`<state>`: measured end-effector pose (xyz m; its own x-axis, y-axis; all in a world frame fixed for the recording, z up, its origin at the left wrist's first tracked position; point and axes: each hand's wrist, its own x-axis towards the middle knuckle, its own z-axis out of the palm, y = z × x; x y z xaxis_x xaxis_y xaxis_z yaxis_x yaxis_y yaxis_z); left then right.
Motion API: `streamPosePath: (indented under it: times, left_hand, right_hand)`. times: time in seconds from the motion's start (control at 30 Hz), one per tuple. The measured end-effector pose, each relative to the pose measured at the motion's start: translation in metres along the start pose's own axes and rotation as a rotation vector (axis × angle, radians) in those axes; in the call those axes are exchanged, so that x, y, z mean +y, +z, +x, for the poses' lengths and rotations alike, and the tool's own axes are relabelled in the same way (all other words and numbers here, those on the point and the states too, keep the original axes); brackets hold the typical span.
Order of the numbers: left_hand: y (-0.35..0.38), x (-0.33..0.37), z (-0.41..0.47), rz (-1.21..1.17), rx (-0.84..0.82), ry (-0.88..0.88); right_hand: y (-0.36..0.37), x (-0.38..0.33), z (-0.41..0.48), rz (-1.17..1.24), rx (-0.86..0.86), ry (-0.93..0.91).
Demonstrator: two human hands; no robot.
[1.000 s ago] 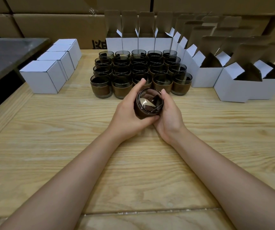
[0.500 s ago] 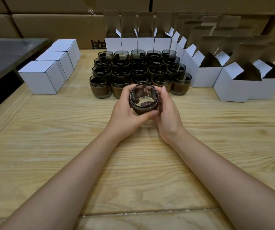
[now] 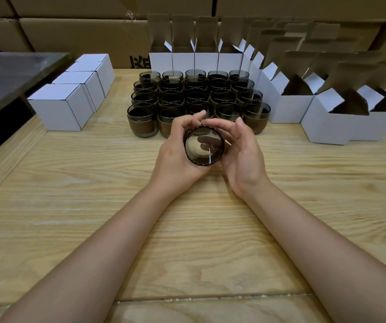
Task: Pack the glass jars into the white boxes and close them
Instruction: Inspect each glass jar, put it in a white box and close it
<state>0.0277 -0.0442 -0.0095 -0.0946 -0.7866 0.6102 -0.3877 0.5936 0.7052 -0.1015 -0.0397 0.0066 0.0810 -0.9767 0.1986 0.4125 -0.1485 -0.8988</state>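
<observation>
Turned end-on since earlier, smoky dark-rimmed jar [image 3: 204,145] sits in left hand [image 3: 175,159]

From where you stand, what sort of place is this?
Probably a packing bench in a warehouse: rows of jars, open white boxes beside them, closed boxes on the left, big cartons stacked behind.

A pale wooden table [image 3: 70,206] of long planks carries everything. At 10 o'clock, closed white boxes [image 3: 61,108] stand in a tight row running away. At 12 o'clock, dark glass jars [image 3: 196,94] stand upright in packed rows. Open white boxes [image 3: 327,122] line up behind them and curve round to 2 o'clock.
</observation>
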Motion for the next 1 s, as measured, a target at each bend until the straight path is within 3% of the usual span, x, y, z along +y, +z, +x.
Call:
streamPosePath:
  times: [0.33,1.0]
  left_hand:
    - [0.0005,0.006,-0.002,0.152,-0.041,0.099]
    - [-0.0028,0.007,-0.002,0.151,0.007,-0.022]
  right_hand:
    - [0.0007,-0.0016,-0.0007,0.062,0.034,0.008]
    - [-0.0026,0.0039,0.0038,-0.076,0.048,0.014]
